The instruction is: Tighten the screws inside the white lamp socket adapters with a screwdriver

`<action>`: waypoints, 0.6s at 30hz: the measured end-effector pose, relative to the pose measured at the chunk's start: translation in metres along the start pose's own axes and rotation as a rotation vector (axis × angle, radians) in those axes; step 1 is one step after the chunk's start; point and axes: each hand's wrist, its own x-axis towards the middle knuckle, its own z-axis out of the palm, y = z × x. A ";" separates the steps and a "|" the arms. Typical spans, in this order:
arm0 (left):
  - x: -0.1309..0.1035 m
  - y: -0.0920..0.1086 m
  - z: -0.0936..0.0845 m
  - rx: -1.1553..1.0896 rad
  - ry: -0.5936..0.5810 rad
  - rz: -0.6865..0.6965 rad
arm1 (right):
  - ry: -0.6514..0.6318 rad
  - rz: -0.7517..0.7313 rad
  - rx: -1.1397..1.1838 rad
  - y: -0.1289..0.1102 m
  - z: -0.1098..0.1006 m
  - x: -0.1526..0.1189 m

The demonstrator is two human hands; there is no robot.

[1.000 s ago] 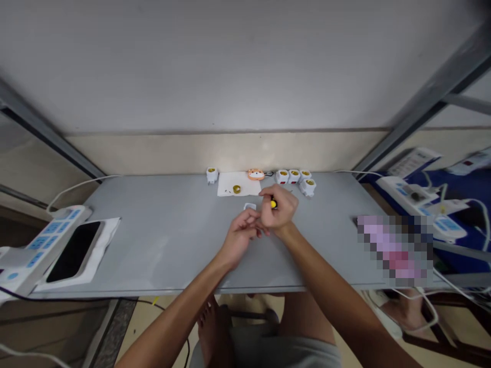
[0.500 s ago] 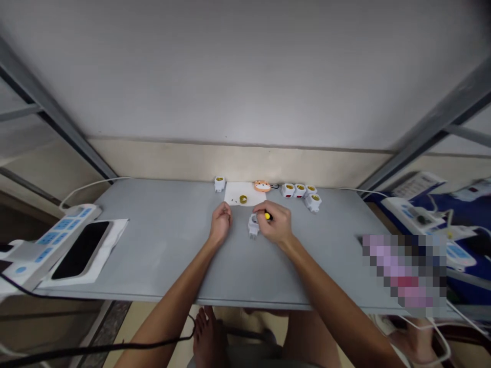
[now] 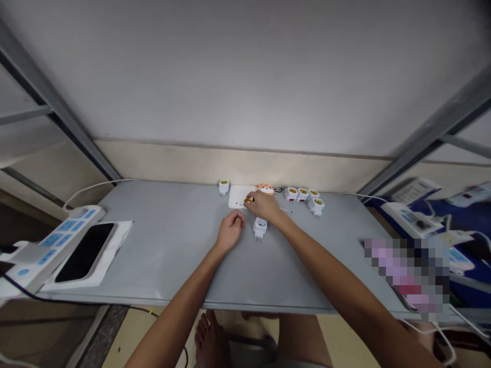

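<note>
Over a white sheet (image 3: pixel 235 198), my right hand (image 3: pixel 265 205) has its fingers closed on a small yellow ring (image 3: pixel 248 200). Tiny dark bits lie on the sheet beside it. My left hand (image 3: pixel 230 229) rests on the grey table with its fingers curled; whether anything is inside them is hidden. Between my hands and nearer to me stands a white plug adapter (image 3: pixel 260 227) with an open round top showing no yellow. A thin screwdriver shaft (image 3: pixel 286 210) shows just right of my right hand, on the table.
Several white adapters with yellow tops (image 3: pixel 303 194) stand at the back right, another (image 3: pixel 223 186) left of the sheet. An orange patterned case (image 3: pixel 265 189) lies behind my right hand. At the left are a phone (image 3: pixel 86 252) and a power strip (image 3: pixel 57 240).
My right hand has left the adapter, put down the yellow-and-black screwdriver and moved up to the sheet, where it has taken hold of the yellow ring. My left hand has shifted slightly right.
</note>
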 end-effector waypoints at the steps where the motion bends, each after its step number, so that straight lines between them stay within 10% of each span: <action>1: -0.001 0.000 0.000 0.031 -0.015 0.011 | 0.005 -0.003 0.009 0.000 -0.001 -0.001; 18: -0.023 0.009 0.008 0.732 -0.226 0.334 | 0.103 -0.387 0.354 0.038 -0.031 -0.089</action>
